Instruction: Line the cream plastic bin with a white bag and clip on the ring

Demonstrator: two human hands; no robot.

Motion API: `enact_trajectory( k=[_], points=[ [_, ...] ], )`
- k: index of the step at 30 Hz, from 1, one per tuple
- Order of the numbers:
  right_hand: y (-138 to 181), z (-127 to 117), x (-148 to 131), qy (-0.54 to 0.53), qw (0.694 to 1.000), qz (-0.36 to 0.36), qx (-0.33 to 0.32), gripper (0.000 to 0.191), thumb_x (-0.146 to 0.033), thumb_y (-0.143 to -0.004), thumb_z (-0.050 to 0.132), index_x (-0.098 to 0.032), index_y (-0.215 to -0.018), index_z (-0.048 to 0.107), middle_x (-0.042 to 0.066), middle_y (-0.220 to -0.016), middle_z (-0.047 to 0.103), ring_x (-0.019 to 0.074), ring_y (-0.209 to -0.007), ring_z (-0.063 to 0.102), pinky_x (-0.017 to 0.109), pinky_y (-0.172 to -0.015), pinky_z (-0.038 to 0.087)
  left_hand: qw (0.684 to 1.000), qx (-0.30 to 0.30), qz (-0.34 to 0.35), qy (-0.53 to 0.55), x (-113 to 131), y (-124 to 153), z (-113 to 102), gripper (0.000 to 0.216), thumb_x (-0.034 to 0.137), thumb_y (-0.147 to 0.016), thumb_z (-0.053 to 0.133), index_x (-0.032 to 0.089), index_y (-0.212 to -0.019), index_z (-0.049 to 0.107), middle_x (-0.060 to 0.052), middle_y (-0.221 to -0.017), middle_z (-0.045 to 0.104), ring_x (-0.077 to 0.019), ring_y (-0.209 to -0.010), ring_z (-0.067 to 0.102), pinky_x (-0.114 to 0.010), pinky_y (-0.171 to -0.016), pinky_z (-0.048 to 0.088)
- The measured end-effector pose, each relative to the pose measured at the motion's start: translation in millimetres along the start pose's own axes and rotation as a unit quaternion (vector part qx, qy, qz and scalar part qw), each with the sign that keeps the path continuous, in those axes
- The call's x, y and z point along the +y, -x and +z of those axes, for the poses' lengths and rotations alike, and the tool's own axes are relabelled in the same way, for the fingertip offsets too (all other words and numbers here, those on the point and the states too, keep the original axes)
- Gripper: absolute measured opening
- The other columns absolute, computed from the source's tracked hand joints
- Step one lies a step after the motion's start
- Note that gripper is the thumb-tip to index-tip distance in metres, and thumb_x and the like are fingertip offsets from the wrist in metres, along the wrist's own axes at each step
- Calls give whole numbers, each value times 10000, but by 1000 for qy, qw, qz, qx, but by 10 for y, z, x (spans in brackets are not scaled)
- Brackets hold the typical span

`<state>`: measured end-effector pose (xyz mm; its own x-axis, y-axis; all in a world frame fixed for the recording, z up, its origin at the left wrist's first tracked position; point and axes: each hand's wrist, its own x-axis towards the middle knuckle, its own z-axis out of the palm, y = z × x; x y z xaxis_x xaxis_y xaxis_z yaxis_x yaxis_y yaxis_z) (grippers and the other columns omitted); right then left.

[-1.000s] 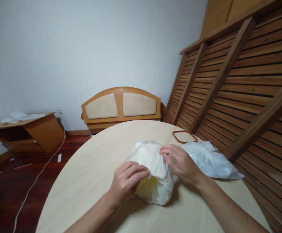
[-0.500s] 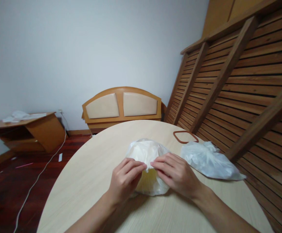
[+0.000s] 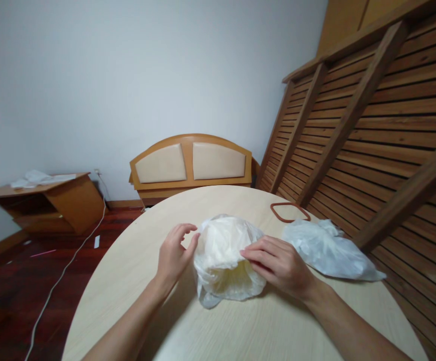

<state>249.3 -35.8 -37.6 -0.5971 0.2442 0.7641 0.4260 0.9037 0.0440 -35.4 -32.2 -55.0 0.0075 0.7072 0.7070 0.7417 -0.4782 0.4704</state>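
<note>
A translucent white plastic bag (image 3: 223, 255) with something pale and bulky inside lies on the round light-wood table (image 3: 135, 281). My left hand (image 3: 175, 253) is at the bag's left side, fingers spread and curved, thumb touching the plastic. My right hand (image 3: 276, 263) rests on the bag's right side, fingers pressed flat against the plastic and pinching a fold of it.
A second crumpled white plastic bag (image 3: 327, 250) lies to the right, with a brown rounded ring (image 3: 290, 212) behind it. A slatted wooden bed frame (image 3: 372, 130) leans at the table's right edge. A padded headboard (image 3: 191, 163), low cabinet (image 3: 48, 203) and floor cable (image 3: 67, 265) stand beyond.
My left hand let go of the bag's top and moved left, opening beside it. The bundle was gathered in from the other bag and shifted slightly; my right hand stayed on its right side.
</note>
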Motion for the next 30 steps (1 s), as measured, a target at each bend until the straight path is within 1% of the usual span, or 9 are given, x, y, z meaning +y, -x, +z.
enact_trajectory(
  k=[3, 5, 9, 12, 15, 18, 22, 26, 30],
  points=[
    [7, 2, 7, -4, 1000, -1, 2, 176, -141, -938, 605, -218, -1067, 696, 41, -922, 757, 181, -778, 684, 321, -664, 564, 997, -55, -50, -12, -167, 20, 81, 191, 377, -885, 648, 218, -982, 692, -46, -998, 731, -214, -895, 680, -310, -693, 547],
    [7, 3, 10, -4, 1000, -2, 0, 173, -138, -933, 614, -216, -1068, 691, 43, -924, 757, 184, -781, 684, 322, -662, 566, 994, -71, -84, 7, -220, 39, 118, 193, 389, -857, 672, 226, -951, 712, -40, -996, 734, -225, -909, 675, -310, -692, 536],
    [4, 6, 15, -7, 1000, -6, -3, 178, -122, -931, 612, -200, -1074, 683, 51, -934, 753, 187, -793, 682, 326, -674, 570, 972, -50, -197, 118, -277, 27, 159, 240, 430, -818, 675, 200, -853, 732, -55, -871, 735, -236, -825, 662, -314, -660, 509],
    [11, 15, 26, -23, 1000, -8, 9, 181, -115, -937, 604, -194, -1080, 683, 56, -940, 750, 183, -805, 679, 324, -693, 574, 955, -35, -244, 166, -350, -15, 174, 386, 553, -792, 650, 170, -802, 704, -71, -803, 728, -229, -778, 662, -310, -648, 513],
    [34, 27, 59, -42, 999, -1, 28, 199, -91, -931, 610, -191, -1086, 683, 58, -951, 748, 178, -828, 681, 318, -718, 575, 931, -19, -299, 206, -432, -37, 182, 506, 638, -733, 646, 146, -847, 680, -78, -780, 720, -210, -729, 661, -291, -611, 513],
    [62, 33, 111, -55, 997, 15, 47, 218, -67, -919, 622, -197, -1082, 686, 54, -948, 747, 176, -842, 685, 314, -736, 574, 909, -23, -342, 239, -475, -26, 182, 560, 637, -718, 643, 130, -951, 691, -89, -817, 730, -186, -695, 661, -277, -596, 506],
    [87, 18, 173, -59, 996, 40, 61, 225, -59, -912, 625, -203, -1070, 694, 51, -938, 744, 181, -854, 692, 316, -747, 574, 898, -51, -356, 253, -481, -7, 180, 518, 585, -737, 638, 124, -953, 732, -98, -821, 738, -181, -654, 648, -269, -566, 476],
    [98, 5, 202, -62, 995, 47, 65, 226, -60, -910, 627, -204, -1071, 696, 54, -934, 742, 185, -854, 693, 321, -747, 575, 918, -49, -315, 234, -476, -9, 206, 464, 552, -731, 678, 141, -936, 744, -92, -848, 740, -197, -727, 640, -277, -612, 470],
    [76, 0, 182, -68, 996, 24, 61, 251, -41, -902, 633, -201, -1087, 688, 56, -951, 748, 182, -866, 691, 321, -758, 576, 938, -44, -266, 216, -434, 11, 223, 438, 493, -715, 728, 176, -1016, 748, -101, -1038, 743, -216, -853, 646, -305, -713, 498]
  ],
)
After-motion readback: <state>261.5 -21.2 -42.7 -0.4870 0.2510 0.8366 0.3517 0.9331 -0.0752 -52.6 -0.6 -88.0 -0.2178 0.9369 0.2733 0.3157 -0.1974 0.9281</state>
